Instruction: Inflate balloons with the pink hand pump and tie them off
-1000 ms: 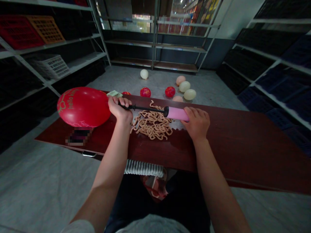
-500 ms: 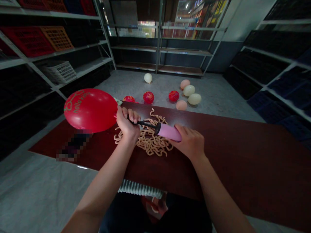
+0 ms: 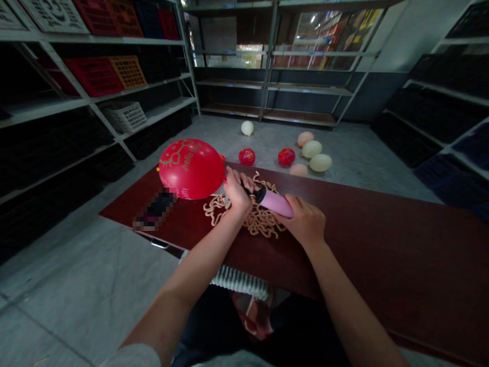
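A red balloon (image 3: 193,168) with green "hello kitty" print, large and round, sticks out to the left of my left hand (image 3: 239,191). That hand is closed around the balloon's neck and the black nozzle end of a hand balloon pump. My right hand (image 3: 303,219) wraps round the pink barrel of the balloon pump (image 3: 277,203). The black collar of the pump sits close against my left fingers, so little of the rod shows between. Beneath both hands lies a pile of loose beige, wavy uninflated long balloons (image 3: 263,224) on the dark red-brown table (image 3: 367,244).
A pixelated flat object (image 3: 156,209) lies at the table's left end. On the floor beyond are red balloons (image 3: 286,157), pale ones (image 3: 311,149) and a white one (image 3: 247,128). Shelves with crates (image 3: 128,71) stand left; more racks stand behind and right.
My hands have come closer together, and the pump's black rod, long before, is now mostly inside the barrel. The whole view has shifted, with things appearing further right.
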`<state>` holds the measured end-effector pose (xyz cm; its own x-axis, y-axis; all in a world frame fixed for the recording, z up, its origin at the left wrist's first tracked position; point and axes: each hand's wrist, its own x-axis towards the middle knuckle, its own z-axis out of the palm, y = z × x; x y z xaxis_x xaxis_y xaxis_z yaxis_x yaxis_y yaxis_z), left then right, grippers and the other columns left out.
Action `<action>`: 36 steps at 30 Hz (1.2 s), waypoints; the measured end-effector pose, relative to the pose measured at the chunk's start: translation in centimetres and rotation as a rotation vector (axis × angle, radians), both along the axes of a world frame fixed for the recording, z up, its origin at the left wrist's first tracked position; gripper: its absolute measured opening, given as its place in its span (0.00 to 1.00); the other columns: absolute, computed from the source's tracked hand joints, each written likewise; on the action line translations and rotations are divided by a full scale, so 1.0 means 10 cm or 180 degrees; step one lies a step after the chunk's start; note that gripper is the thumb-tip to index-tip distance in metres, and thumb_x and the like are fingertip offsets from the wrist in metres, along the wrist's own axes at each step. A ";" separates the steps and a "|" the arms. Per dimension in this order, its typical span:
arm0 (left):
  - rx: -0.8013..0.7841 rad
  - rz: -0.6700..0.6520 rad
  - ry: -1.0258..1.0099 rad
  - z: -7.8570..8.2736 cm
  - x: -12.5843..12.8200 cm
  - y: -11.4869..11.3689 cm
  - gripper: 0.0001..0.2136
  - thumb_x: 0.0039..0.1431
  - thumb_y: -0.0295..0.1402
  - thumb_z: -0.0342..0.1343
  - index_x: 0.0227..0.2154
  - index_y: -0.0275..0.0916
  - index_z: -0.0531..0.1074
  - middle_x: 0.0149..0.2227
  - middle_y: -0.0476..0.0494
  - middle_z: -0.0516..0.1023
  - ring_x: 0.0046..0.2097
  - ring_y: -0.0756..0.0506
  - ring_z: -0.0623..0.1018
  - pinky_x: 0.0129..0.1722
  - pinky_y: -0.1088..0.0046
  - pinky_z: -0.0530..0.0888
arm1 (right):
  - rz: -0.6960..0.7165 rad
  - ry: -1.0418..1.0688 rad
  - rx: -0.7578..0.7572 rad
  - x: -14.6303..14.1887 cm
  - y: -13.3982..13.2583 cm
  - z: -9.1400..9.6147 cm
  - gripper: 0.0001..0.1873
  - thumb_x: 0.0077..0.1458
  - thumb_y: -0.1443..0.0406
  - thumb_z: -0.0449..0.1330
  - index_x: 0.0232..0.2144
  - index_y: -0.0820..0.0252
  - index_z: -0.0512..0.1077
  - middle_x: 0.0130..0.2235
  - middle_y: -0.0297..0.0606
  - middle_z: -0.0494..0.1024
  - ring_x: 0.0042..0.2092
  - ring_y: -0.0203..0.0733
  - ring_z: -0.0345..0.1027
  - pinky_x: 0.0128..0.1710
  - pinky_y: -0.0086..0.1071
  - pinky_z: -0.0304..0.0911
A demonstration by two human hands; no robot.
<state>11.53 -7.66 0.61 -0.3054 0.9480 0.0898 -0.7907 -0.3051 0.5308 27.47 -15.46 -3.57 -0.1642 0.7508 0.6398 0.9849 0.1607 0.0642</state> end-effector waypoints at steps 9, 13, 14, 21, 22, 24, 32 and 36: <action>-0.0389 -0.0022 -0.0103 0.15 -0.06 -0.04 0.22 0.66 0.46 0.48 0.20 0.42 0.50 0.11 0.57 0.54 0.12 0.53 0.58 0.15 0.75 0.57 | 0.0060 -0.0325 -0.0029 -0.05 -0.10 0.17 0.25 0.59 0.48 0.56 0.48 0.60 0.71 0.39 0.45 0.79 0.40 0.48 0.67 0.40 0.37 0.52; -0.0418 -0.0064 -0.0113 0.15 -0.16 -0.15 0.21 0.67 0.43 0.47 0.20 0.42 0.50 0.11 0.57 0.54 0.11 0.53 0.58 0.15 0.74 0.56 | 0.0093 -0.0246 -0.0028 -0.10 -0.24 0.12 0.25 0.60 0.48 0.55 0.49 0.60 0.71 0.44 0.47 0.78 0.41 0.47 0.68 0.40 0.37 0.52; -0.0405 -0.0058 -0.0107 0.14 -0.18 -0.18 0.21 0.67 0.43 0.47 0.20 0.42 0.50 0.11 0.57 0.54 0.11 0.53 0.58 0.15 0.75 0.56 | 0.0102 -0.0232 -0.0027 -0.09 -0.27 0.10 0.26 0.60 0.48 0.55 0.50 0.60 0.70 0.45 0.47 0.78 0.41 0.47 0.68 0.40 0.36 0.53; -0.0239 0.0109 0.0080 0.25 -0.46 -0.24 0.21 0.68 0.41 0.44 0.20 0.41 0.50 0.11 0.57 0.54 0.12 0.53 0.58 0.16 0.76 0.57 | -0.0016 -0.0175 -0.0095 0.07 -0.41 -0.05 0.28 0.60 0.46 0.54 0.51 0.61 0.71 0.43 0.47 0.79 0.41 0.47 0.70 0.39 0.36 0.54; -0.0203 0.0138 0.0125 0.29 -0.51 -0.23 0.21 0.68 0.40 0.45 0.19 0.41 0.50 0.11 0.57 0.54 0.12 0.53 0.58 0.15 0.76 0.57 | -0.0047 -0.0120 -0.0117 0.08 -0.42 -0.07 0.29 0.60 0.45 0.54 0.51 0.61 0.71 0.42 0.47 0.79 0.40 0.47 0.70 0.38 0.35 0.55; -0.0113 0.0168 0.0205 0.40 -0.62 -0.21 0.21 0.69 0.39 0.44 0.19 0.42 0.50 0.11 0.56 0.54 0.12 0.53 0.58 0.15 0.75 0.57 | -0.0054 0.0010 -0.0148 0.08 -0.42 -0.11 0.29 0.59 0.46 0.55 0.51 0.61 0.71 0.41 0.46 0.80 0.39 0.46 0.71 0.37 0.34 0.55; 0.0420 0.0289 0.0566 0.95 -0.77 -0.20 0.24 0.68 0.46 0.46 0.18 0.41 0.50 0.11 0.57 0.51 0.12 0.54 0.56 0.15 0.75 0.56 | 0.0174 0.0705 -0.0084 0.03 -0.38 -0.20 0.28 0.55 0.48 0.60 0.50 0.59 0.72 0.42 0.44 0.82 0.38 0.44 0.75 0.35 0.33 0.61; 0.0663 0.0089 0.0617 1.10 -0.53 -0.22 0.25 0.68 0.47 0.46 0.18 0.40 0.51 0.12 0.57 0.52 0.13 0.55 0.56 0.15 0.77 0.56 | 0.0081 0.1052 -0.0251 0.07 -0.41 -0.15 0.27 0.55 0.47 0.60 0.48 0.60 0.73 0.38 0.43 0.83 0.36 0.46 0.77 0.32 0.33 0.62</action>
